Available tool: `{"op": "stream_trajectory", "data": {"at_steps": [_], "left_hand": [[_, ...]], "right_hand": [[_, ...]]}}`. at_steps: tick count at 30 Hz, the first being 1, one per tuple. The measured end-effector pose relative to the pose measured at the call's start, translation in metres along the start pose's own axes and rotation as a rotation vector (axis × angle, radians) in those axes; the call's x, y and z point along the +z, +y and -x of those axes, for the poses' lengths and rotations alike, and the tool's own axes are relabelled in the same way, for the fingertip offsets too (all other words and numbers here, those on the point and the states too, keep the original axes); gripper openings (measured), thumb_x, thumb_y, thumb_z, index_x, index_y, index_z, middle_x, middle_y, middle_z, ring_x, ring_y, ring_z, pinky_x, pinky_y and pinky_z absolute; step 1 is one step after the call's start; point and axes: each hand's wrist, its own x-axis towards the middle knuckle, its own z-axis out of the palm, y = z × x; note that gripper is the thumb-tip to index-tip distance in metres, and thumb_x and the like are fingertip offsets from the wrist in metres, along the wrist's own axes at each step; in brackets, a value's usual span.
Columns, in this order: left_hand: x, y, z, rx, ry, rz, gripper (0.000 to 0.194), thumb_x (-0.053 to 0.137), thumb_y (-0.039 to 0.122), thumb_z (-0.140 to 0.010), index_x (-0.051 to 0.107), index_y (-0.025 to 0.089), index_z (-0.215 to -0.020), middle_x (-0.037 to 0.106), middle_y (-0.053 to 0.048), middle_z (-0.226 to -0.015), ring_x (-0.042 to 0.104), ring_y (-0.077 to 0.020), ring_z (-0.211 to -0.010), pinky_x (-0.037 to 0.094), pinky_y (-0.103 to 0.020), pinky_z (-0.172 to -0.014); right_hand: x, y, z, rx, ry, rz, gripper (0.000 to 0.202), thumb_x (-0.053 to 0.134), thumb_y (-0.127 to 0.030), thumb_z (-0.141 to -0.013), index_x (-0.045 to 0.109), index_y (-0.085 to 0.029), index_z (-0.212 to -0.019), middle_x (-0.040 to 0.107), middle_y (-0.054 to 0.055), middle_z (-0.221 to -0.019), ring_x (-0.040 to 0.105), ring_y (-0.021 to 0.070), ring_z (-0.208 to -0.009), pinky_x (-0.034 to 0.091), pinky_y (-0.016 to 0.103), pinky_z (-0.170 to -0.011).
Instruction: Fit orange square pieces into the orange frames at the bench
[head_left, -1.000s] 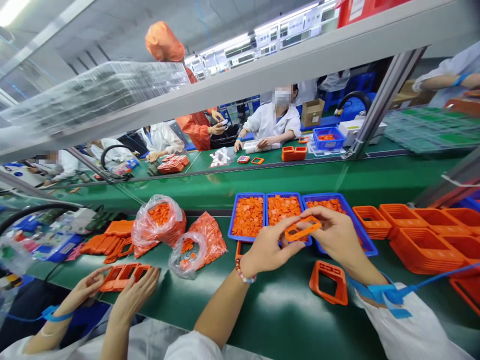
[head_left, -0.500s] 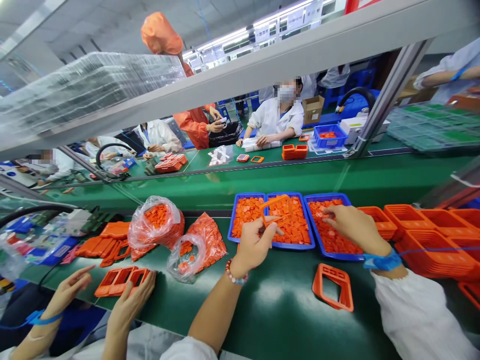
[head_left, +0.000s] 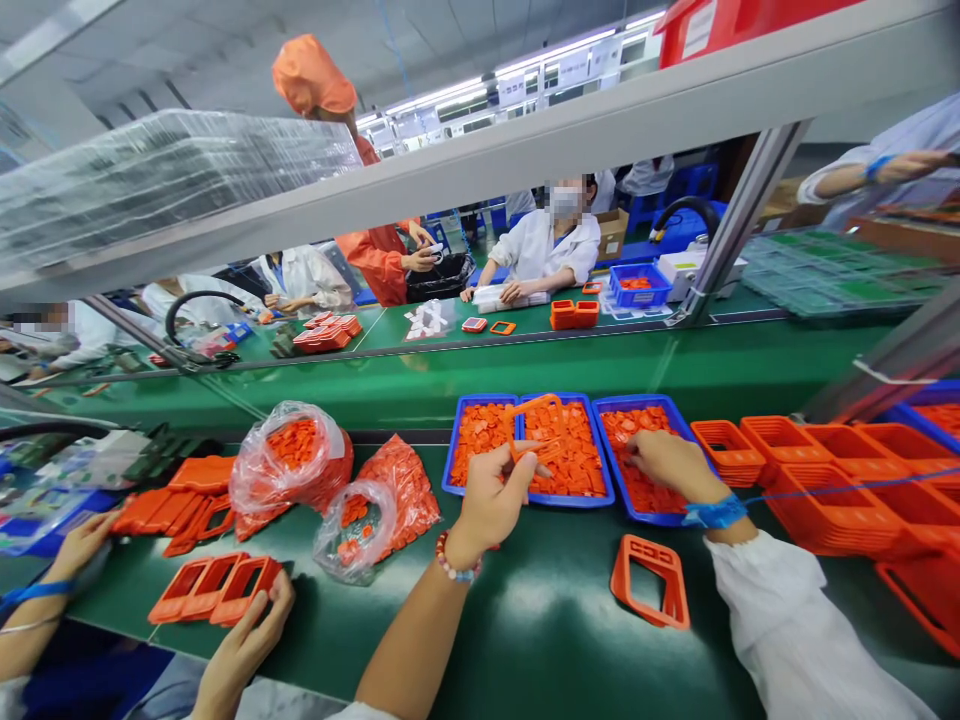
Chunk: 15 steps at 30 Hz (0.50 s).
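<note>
My left hand, with a beaded bracelet, is closed on a thin orange plastic frame, held tilted above the blue trays. My right hand, with a blue wrist strap, reaches into the right blue tray. Its fingers are curled down onto small orange plastic pieces; whether a piece is pinched in the fingertips is hidden. Two more blue trays full of such pieces stand side by side beyond my left hand. Another orange frame lies on the green table between my forearms.
Stacks of orange frames stand at the right. Bags of orange pieces lie left of my arm. Further left, a co-worker's hands are by a row of orange frames. A metal rail crosses above the table.
The view has shifted slightly. My right hand's fingers have dropped and curled onto the pieces, while my left still holds the frame. The co-worker's left hand has moved to flat orange parts.
</note>
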Motion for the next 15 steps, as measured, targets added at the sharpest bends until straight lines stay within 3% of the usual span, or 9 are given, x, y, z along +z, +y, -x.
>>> {"op": "stream_trajectory", "data": {"at_steps": [2,3,6,8,11,15], "left_hand": [[0.000,0.000,0.000,-0.003,0.124,-0.118,0.043,0.046,0.041,-0.101,0.074,0.014,-0.082,0.071,-0.002,-0.070,0.067,-0.0106,-0.059,0.049,-0.016,-0.049],[0.000,0.000,0.000,-0.019,0.126,-0.088,0.040,0.047,0.040,-0.101,0.073,0.015,-0.085,0.072,-0.002,-0.078,0.069,-0.0115,-0.066,0.051,-0.017,-0.053],[-0.001,-0.002,0.000,-0.079,-0.020,0.165,0.027,0.056,0.040,-0.098,0.068,0.016,-0.098,0.070,-0.003,-0.090,0.067,-0.0123,-0.073,0.057,-0.025,-0.063],[-0.002,-0.003,-0.001,-0.113,-0.137,0.323,0.031,0.058,0.044,-0.097,0.068,0.015,-0.092,0.069,-0.002,-0.078,0.063,-0.0121,-0.064,0.056,-0.026,-0.062],[0.000,-0.003,-0.004,-0.147,-0.197,0.375,0.050,0.047,0.049,-0.100,0.065,0.016,-0.068,0.060,0.001,-0.052,0.057,-0.0108,-0.050,0.049,-0.024,-0.056],[0.003,0.000,-0.006,-0.291,-0.290,0.483,0.056,0.045,0.052,-0.099,0.060,0.016,-0.059,0.061,-0.001,-0.049,0.053,-0.0108,-0.047,0.043,-0.024,-0.054]], "right_hand": [[-0.003,0.002,0.001,0.015,0.017,-0.014,0.027,0.050,-0.022,-0.092,0.075,-0.019,-0.102,0.074,0.016,-0.108,0.070,0.0322,-0.103,0.048,0.038,-0.079],[-0.005,0.002,0.001,0.024,0.027,-0.023,0.028,0.049,-0.022,-0.092,0.076,-0.019,-0.102,0.074,0.015,-0.108,0.070,0.0321,-0.103,0.048,0.038,-0.079],[-0.013,0.003,0.004,0.038,0.061,-0.050,0.032,0.048,-0.024,-0.094,0.075,-0.020,-0.110,0.074,0.015,-0.111,0.069,0.0320,-0.105,0.048,0.038,-0.081],[-0.021,0.002,0.009,-0.009,0.095,-0.090,0.034,0.046,-0.028,-0.096,0.074,-0.021,-0.114,0.074,0.014,-0.113,0.069,0.0305,-0.106,0.049,0.038,-0.084],[-0.034,-0.007,0.022,-0.211,0.232,-0.304,0.036,0.045,-0.034,-0.097,0.077,-0.021,-0.105,0.075,0.012,-0.112,0.069,0.0286,-0.105,0.050,0.039,-0.090],[-0.042,-0.033,0.048,-0.373,0.360,-0.739,0.031,0.054,-0.038,-0.093,0.078,-0.021,-0.102,0.077,0.009,-0.107,0.071,0.0265,-0.097,0.054,0.039,-0.087]]}}
